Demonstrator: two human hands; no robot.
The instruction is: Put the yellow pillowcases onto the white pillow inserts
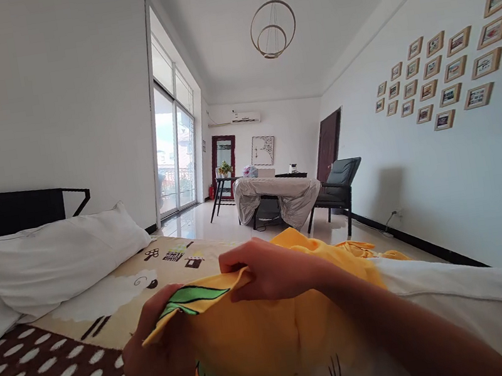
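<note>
A yellow cloth with green leaf prints and small dark strokes is spread below my hands over the bed. My left hand pinches one corner of its upper edge, thumb on top; its lower fingers are in shadow. Farther right on the same edge, my right hand grips the fabric between thumb and fingers. Between both hands the edge is lifted and stretched, with a green leaf showing on the folded strip. Beyond my right wrist the cloth lies bunched, with thin yellow straps trailing off to the right.
Under the cloth is a patterned bed cover in brown, cream and white. White pillows lie at the left by a black headboard. White bedding is at the right. Farther off stand a covered table and a black chair.
</note>
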